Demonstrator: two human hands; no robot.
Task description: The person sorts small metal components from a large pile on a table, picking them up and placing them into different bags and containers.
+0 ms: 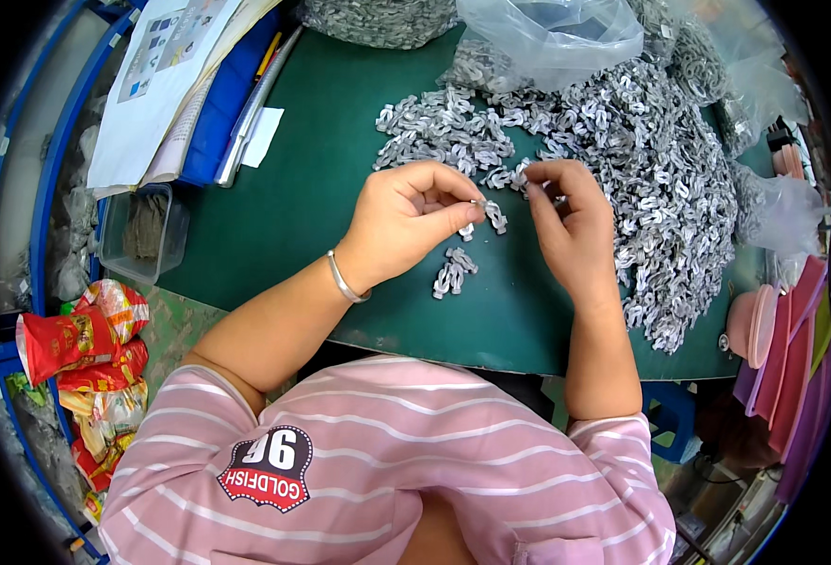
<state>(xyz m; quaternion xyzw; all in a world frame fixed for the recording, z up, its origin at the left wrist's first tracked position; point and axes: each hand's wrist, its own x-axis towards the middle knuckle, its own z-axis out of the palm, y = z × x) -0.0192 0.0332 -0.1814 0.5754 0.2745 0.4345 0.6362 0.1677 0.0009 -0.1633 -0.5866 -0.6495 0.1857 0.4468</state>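
My left hand (404,215) is closed in a pinch over the green table, with thumb and forefinger on a small grey loop-shaped part (495,218). Across from it, my right hand (577,224) has thumb and forefinger drawn together beside a few loose grey parts; what lies between these fingertips is too small to make out. Just below the left hand, a little cluster of the same grey parts (454,273) lies on the tabletop. Beyond both hands is a spread-out pile (443,132), and a far larger heap (665,179) covers the table's right side.
Clear plastic bags (556,42) stand at the back, some with grey parts inside. At left are papers (142,113), a blue folder (210,132) and a clear plastic box (142,235). Red snack packets (81,344) sit by a blue rack. Pink and purple cloths (787,367) hang at right.
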